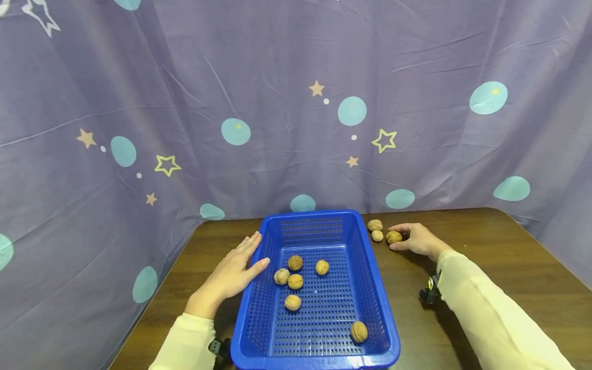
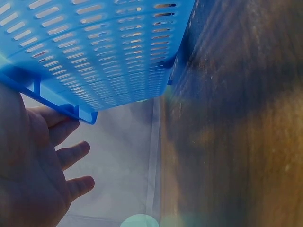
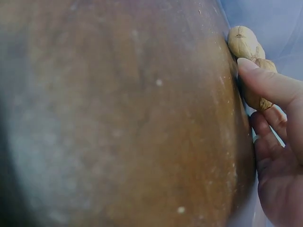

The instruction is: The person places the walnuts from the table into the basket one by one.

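Note:
My right hand (image 1: 420, 240) is at the back of the table, right of the basket, with thumb and fingers around a walnut (image 1: 394, 237). In the right wrist view the thumb lies over that walnut (image 3: 259, 100), close to the tabletop. Two more walnuts (image 1: 375, 225) sit just left of it, near the basket's side. My left hand (image 1: 231, 272) rests on the left rim of the blue plastic basket (image 1: 376, 277), its fingers extended and thumb reaching over the edge. Several walnuts (image 1: 295, 281) lie inside on the perforated floor, mostly toward the left, one near the front right corner.
The basket stands on a dark brown wooden table (image 1: 481, 241). Behind the table hangs a purple-grey curtain (image 1: 287, 169) with stars and blue spots. Dark wrist devices (image 1: 430, 293) are worn below both hands.

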The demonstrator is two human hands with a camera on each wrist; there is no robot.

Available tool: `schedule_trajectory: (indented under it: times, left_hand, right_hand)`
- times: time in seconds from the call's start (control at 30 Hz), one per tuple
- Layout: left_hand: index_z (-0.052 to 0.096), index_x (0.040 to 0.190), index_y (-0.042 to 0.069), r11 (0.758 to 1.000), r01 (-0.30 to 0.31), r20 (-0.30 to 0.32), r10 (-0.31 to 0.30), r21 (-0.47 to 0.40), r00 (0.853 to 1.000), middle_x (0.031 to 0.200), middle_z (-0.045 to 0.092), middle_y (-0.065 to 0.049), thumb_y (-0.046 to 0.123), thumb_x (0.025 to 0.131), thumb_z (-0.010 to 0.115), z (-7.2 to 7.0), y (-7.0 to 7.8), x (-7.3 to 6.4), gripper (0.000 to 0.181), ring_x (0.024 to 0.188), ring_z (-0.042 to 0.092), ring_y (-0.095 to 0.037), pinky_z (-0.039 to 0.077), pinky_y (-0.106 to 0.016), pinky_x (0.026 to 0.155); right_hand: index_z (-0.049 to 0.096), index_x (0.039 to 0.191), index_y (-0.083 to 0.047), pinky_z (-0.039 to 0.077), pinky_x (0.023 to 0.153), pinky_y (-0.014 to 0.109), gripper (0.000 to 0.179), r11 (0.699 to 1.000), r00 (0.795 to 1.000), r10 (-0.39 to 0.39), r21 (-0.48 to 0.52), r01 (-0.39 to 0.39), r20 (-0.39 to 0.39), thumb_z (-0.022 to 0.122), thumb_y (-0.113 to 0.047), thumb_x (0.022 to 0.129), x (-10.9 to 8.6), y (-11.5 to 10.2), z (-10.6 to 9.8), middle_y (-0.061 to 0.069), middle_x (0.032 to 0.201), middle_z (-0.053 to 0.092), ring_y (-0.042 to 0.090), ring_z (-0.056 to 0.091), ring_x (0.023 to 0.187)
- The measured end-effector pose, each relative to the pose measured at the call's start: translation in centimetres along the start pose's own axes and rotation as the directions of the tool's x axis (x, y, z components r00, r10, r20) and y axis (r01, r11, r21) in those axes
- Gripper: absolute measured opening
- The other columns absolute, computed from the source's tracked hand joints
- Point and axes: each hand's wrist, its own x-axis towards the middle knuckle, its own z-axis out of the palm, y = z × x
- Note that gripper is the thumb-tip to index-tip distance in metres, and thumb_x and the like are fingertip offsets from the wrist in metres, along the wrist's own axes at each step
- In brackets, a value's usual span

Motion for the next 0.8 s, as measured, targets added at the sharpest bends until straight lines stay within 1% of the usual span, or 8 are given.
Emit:
schedule_trajectory:
  times: [0.13, 0.2, 0.37, 0.5, 0.67, 0.8]
  left_hand:
    - [0.030, 0.151, 0.008, 1.000, -0.001, 0.002, 0.001, 0.002, 1.000, 0.157, 0.025, -0.006, 0.054, 0.096, 0.048, 0.0, 0.0, 0.0, 0.074, 0.143, 0.021, -0.032, 0.021, -0.058, 0.111]
    - [0.030, 0.151, 0.008, 1.000, -0.002, 0.000, 0.002, 0.002, 1.000, 0.157, 0.025, -0.006, 0.054, 0.096, 0.048, 0.0, 0.0, 0.0, 0.074, 0.143, 0.021, -0.032, 0.021, -0.058, 0.111]
    - [0.030, 0.151, 0.008, 1.000, -0.001, 0.002, 0.001, -0.001, 1.000, 0.157, 0.024, -0.005, 0.054, 0.096, 0.048, 0.0, 0.1, -0.1, 0.074, 0.143, 0.021, -0.033, 0.020, -0.059, 0.111]
    - [0.029, 0.151, 0.008, 1.000, 0.004, 0.012, -0.004, -0.004, 1.000, 0.157, 0.024, -0.007, 0.054, 0.096, 0.047, 0.0, 0.2, -0.1, 0.075, 0.144, 0.020, -0.032, 0.020, -0.058, 0.112]
    - [0.029, 0.152, 0.008, 1.000, 0.001, 0.014, -0.001, -0.004, 1.000, 0.157, 0.025, -0.006, 0.055, 0.096, 0.047, 0.0, 0.2, 0.1, 0.075, 0.144, 0.020, -0.031, 0.020, -0.057, 0.112]
    - [0.029, 0.151, 0.008, 1.000, -0.001, 0.008, 0.001, -0.005, 1.000, 0.157, 0.025, -0.006, 0.055, 0.096, 0.047, -0.1, 0.1, 0.1, 0.075, 0.144, 0.020, -0.031, 0.021, -0.057, 0.112]
  right_hand:
    - [0.059, 0.128, -0.001, 0.044, 0.094, 0.044, 0.060, 1.000, 1.000, 0.007, -0.009, -0.007, -0.012, 0.081, -0.026, 0.078, -0.2, 0.3, 0.1, 0.015, 0.114, 0.065, 0.029, 0.057, 0.106]
    - [0.060, 0.128, -0.002, 0.045, 0.092, 0.041, 0.060, 1.000, 1.000, 0.024, 0.004, -0.024, -0.018, 0.081, -0.028, 0.078, -0.3, 0.4, 0.1, 0.014, 0.114, 0.065, 0.027, 0.058, 0.105]
    - [0.059, 0.129, -0.003, 0.044, 0.093, 0.042, 0.062, 0.998, 0.999, 0.030, 0.062, -0.029, -0.013, 0.080, -0.033, 0.079, -0.7, 0.1, -0.4, 0.013, 0.116, 0.065, 0.028, 0.058, 0.107]
    - [0.057, 0.131, -0.003, 0.044, 0.094, 0.042, 0.065, 0.997, 1.000, 0.012, 0.082, -0.011, -0.015, 0.079, -0.035, 0.079, -1.3, -0.3, -1.2, 0.012, 0.118, 0.065, 0.027, 0.058, 0.109]
    - [0.059, 0.130, -0.004, 0.047, 0.085, 0.030, 0.062, 0.994, 0.999, -0.006, 0.107, 0.010, -0.036, 0.079, -0.035, 0.080, -2.1, -1.6, -2.4, 0.010, 0.112, 0.066, 0.020, 0.059, 0.101]
    - [0.059, 0.128, -0.002, 0.049, 0.078, 0.023, 0.057, 0.988, 0.997, -0.063, 0.142, 0.068, -0.045, 0.078, -0.029, 0.082, -2.7, -3.2, -3.2, 0.013, 0.109, 0.066, 0.017, 0.059, 0.095]
